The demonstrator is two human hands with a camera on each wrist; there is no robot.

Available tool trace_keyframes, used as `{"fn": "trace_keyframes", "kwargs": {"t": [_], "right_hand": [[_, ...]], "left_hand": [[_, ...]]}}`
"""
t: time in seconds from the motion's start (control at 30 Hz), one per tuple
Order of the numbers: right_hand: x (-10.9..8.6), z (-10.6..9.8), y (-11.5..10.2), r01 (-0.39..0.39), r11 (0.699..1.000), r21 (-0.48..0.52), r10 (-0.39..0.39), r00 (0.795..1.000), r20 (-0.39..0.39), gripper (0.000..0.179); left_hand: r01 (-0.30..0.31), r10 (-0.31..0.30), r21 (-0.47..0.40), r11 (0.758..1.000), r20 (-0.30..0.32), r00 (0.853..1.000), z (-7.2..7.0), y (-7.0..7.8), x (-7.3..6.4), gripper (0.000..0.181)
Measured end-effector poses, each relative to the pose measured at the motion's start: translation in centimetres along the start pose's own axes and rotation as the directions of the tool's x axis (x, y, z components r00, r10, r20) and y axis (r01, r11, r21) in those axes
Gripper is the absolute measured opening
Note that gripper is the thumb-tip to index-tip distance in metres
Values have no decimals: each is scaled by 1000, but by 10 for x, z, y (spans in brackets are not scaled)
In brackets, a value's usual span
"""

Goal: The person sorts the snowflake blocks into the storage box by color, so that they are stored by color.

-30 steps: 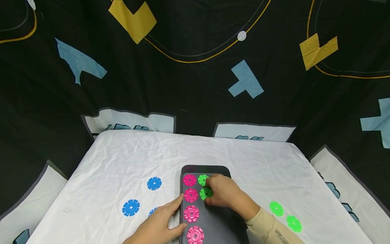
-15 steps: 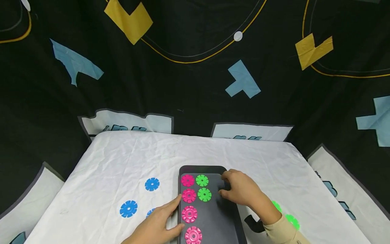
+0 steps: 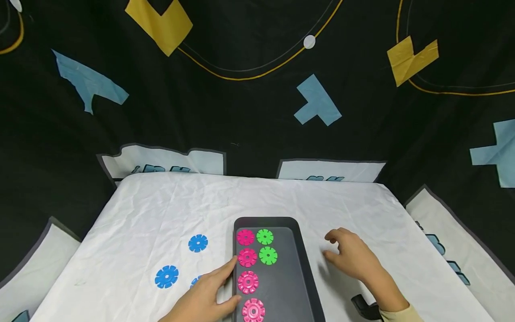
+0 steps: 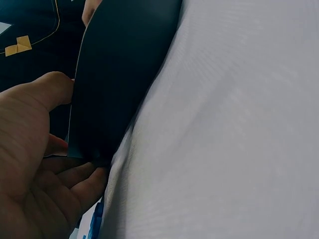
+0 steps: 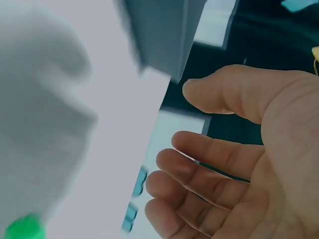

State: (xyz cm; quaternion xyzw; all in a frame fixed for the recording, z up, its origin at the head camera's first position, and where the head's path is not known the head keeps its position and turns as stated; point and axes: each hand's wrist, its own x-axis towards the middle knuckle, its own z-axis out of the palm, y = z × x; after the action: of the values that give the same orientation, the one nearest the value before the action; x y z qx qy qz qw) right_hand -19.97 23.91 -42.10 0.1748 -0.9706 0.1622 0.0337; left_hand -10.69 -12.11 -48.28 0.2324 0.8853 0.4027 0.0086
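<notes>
A dark grey rectangular tray [image 3: 287, 286] lies on the white cloth. Along its left side runs a column of pink notched plastic discs [image 3: 247, 282]. Two green notched discs [image 3: 268, 255] lie beside the upper pink ones. My left hand [image 3: 205, 293] rests against the tray's left edge, index fingertip and thumb tip right at the rim. In the left wrist view its thumb and fingers [image 4: 87, 186] meet the tray wall [image 4: 119, 74]. My right hand [image 3: 356, 255] hovers right of the tray, palm empty, fingers loosely bent and apart from the thumb [image 5: 214, 92].
Several blue notched discs [image 3: 166, 277] lie on the cloth [image 3: 120, 250] left of the tray, one partly behind my left hand. A blurred green disc [image 5: 25, 228] shows low in the right wrist view. A black curved piece [image 3: 364, 307] sits by my right wrist. Black fabric [image 3: 249, 116] hangs behind.
My right hand has let go of the green disc on the tray and moved right, off the tray and over the cloth. My left hand stays at the tray's left edge.
</notes>
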Motion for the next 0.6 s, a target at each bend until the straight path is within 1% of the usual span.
{"fn": "trace_keyframes", "kwargs": {"t": [0.13, 0.27, 0.33, 0.43, 0.53, 0.57, 0.6], "right_hand": [[-11, -4, 18, -42, 999, 11, 42, 999, 22, 28], [-21, -5, 33, -106, 994, 1, 106, 990, 89, 36], [-25, -5, 41, -139, 990, -28, 142, 981, 132, 43], [-31, -4, 52, -200, 976, -79, 212, 957, 197, 50], [-34, -2, 60, -235, 966, -108, 255, 935, 248, 49], [-35, -1, 62, -243, 964, -108, 264, 930, 257, 47], [-36, 0, 63, -240, 965, -107, 260, 929, 262, 45]], "left_hand": [[8, -8, 1, 1000, 6, 1000, 0, -1, 0, 80], [10, -10, 6, 1000, 3, 1000, 0, -1, -1, 80], [9, -9, 3, 1000, 2, 1000, 0, -1, -1, 80], [7, -7, -1, 1000, 2, 1000, 0, -1, -1, 80], [6, -6, 4, 1000, 1, 1000, 1, -1, -1, 80], [4, -4, 8, 1000, -1, 1000, 1, -1, -1, 80], [1, -1, 12, 1000, -3, 1000, 1, -1, -1, 80]]}}
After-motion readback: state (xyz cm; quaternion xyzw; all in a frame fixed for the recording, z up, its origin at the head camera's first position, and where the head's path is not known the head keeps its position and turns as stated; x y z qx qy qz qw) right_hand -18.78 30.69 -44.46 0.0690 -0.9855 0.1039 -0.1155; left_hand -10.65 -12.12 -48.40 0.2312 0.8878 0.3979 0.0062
